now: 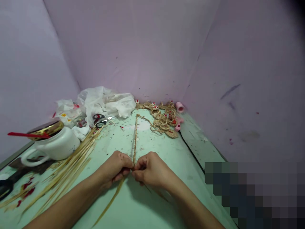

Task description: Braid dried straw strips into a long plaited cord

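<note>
A thin braided straw cord runs from the far end of the table down to my two hands. My left hand is closed in a pinch on the near end of this braid. Right beside it, my right hand pinches at the same spot, fingertips almost touching the left ones. Below the left hand a loose flat straw strand trails toward me. Further off, the braid bends and joins a coiled heap of braided cord. The exact crossing of strands is hidden by my fingers.
On the left lie a bundle of long straw strips, a white mug, a gold-coloured bowl and black-handled scissors. White plastic bags sit at the back. A pink glue gun lies right of the coils, its black cable running along the right side.
</note>
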Tool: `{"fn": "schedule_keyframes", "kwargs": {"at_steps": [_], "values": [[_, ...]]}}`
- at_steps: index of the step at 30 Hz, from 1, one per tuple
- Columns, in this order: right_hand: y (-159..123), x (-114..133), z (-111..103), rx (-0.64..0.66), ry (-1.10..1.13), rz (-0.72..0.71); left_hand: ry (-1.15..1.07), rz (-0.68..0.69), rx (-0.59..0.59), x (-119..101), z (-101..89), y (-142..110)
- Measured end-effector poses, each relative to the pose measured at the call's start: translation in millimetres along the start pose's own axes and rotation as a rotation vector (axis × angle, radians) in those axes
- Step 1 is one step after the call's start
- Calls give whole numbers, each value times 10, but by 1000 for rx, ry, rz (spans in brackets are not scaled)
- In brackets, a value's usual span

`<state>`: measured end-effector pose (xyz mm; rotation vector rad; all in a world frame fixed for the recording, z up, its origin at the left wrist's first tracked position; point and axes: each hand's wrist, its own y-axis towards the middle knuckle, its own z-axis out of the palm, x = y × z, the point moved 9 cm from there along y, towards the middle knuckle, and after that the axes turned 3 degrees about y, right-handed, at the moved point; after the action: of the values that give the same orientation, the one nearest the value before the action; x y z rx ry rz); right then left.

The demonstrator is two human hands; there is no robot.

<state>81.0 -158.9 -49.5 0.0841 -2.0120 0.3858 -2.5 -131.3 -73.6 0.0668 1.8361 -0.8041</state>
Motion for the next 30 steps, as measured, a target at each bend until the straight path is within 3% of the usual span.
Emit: {"fn": "schedule_keyframes", "kwargs": {"at_steps": [7, 11, 13, 16, 19, 25, 30], "values": [[-17, -48, 30, 164, 197, 80, 20, 8, 5, -29, 22, -16], [40, -135, -307, -168, 417, 198, 42, 11, 45, -56, 54, -34], [58, -166, -233, -140, 536, 263, 46, 22, 60, -67, 66, -38], [98, -140, 41, 61, 580, 266, 48, 27, 61, -57, 61, -26], [142, -212, 134, 63, 543, 257, 73, 24, 85, -29, 56, -3], [204, -307, 97, -38, 494, 230, 458, 108, 39, -97, -43, -59], [193, -293, 140, -38, 587, 249, 857, 241, -138, -263, 33, -302]]}}
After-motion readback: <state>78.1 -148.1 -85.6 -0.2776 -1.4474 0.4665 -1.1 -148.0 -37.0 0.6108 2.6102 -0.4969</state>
